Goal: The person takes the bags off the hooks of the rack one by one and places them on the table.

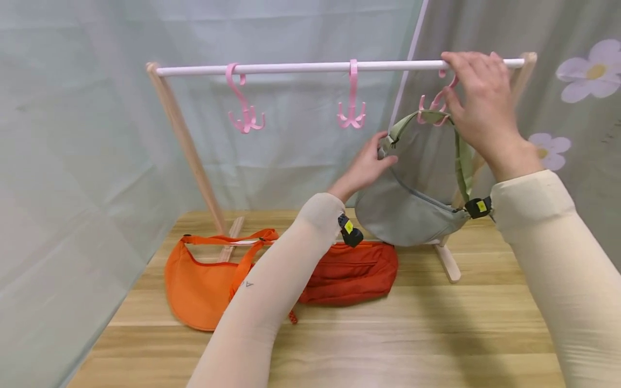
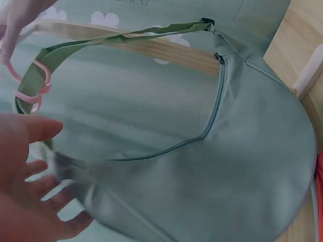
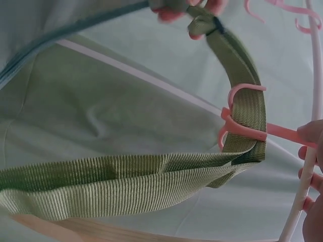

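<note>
A grey-green crescent bag (image 1: pixel 412 210) hangs by its green strap (image 2: pixel 33 80) from the prongs of the right pink hook (image 3: pixel 247 126). My right hand (image 1: pixel 485 97) is up at the white rod, fingers over the rod and thumb against that hook's stem. In the right wrist view its thumb (image 3: pixel 312 132) lies on the stem beside the rod. My left hand (image 1: pixel 366 164) is at the bag's upper left corner, where strap and body meet. Its fingers (image 2: pixel 60 201) are spread against the bag's edge, with the thumb held away from the cloth.
The white rod (image 1: pixel 301 68) spans a wooden stand (image 1: pixel 186 140). Two more pink hooks hang there, one in the middle (image 1: pixel 353 97) and one at left (image 1: pixel 240 102). An orange bag (image 1: pixel 199 285) and a red bag (image 1: pixel 354 275) lie on the wooden table (image 1: pixel 388 345).
</note>
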Demonstrator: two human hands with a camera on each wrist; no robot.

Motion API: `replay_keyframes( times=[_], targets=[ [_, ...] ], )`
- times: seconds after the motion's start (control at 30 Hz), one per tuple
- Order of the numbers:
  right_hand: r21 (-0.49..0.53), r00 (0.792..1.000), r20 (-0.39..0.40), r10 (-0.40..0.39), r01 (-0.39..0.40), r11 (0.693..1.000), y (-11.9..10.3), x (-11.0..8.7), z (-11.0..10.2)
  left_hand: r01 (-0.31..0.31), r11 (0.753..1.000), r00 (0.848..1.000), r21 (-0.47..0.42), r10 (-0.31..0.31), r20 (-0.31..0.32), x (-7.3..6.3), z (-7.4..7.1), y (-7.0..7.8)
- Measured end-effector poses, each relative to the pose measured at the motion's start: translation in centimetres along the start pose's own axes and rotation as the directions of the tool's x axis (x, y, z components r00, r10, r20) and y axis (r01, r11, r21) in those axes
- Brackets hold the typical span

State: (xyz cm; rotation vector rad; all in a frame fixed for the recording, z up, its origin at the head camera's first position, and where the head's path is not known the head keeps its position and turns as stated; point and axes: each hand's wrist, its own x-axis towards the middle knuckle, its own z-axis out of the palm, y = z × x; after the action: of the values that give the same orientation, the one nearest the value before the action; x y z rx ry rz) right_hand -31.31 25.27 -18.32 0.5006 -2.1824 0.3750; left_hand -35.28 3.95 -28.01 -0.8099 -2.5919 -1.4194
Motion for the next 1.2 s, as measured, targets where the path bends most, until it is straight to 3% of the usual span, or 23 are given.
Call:
replay_keyframes(
  times=[0.13,0.27,0.4,0.5,0.67,0.8,1.07,1.2],
  targets=[
    [-0.001,1.0,0.0,-0.003,0.003,1.0,-0.4,0.2,0.3,-0.024,0.998,0.995,-0.059,0.018,-0.095,-0.3,0.0,0.0],
    [-0.006,1.0,-0.003,-0.004,0.004,1.0,-0.5,0.3,0.4,-0.05,0.984,0.991,-0.171,0.027,-0.13,-1.1,-0.1,0.8],
    [-0.01,1.0,-0.012,-0.012,0.012,1.0,-0.5,0.4,0.5,-0.079,0.939,0.992,-0.336,0.04,-0.122,-1.5,-0.2,2.6],
    [-0.013,1.0,-0.018,-0.019,0.019,1.0,-0.6,0.5,0.5,-0.127,0.905,0.988,-0.406,0.081,-0.129,-1.5,-0.4,4.3],
    [-0.01,1.0,-0.005,-0.012,0.012,1.0,-0.7,0.5,0.6,-0.231,0.888,0.967,-0.399,0.162,-0.198,-1.7,-1.3,6.6],
    [0.0,1.0,-0.015,-0.019,0.019,1.0,-0.7,0.6,0.7,-0.252,0.886,0.959,-0.389,0.174,-0.223,-2.0,-2.0,7.4],
    [0.023,1.0,-0.01,-0.015,0.015,1.0,-0.7,0.7,0.6,-0.293,0.838,0.95,-0.461,0.201,-0.238,-2.8,-2.9,6.9],
    [0.048,0.999,0.036,0.014,-0.015,0.999,-0.9,0.4,0.1,-0.291,0.837,0.953,-0.463,0.21,-0.219,-2.9,-3.4,6.4]
  ],
)
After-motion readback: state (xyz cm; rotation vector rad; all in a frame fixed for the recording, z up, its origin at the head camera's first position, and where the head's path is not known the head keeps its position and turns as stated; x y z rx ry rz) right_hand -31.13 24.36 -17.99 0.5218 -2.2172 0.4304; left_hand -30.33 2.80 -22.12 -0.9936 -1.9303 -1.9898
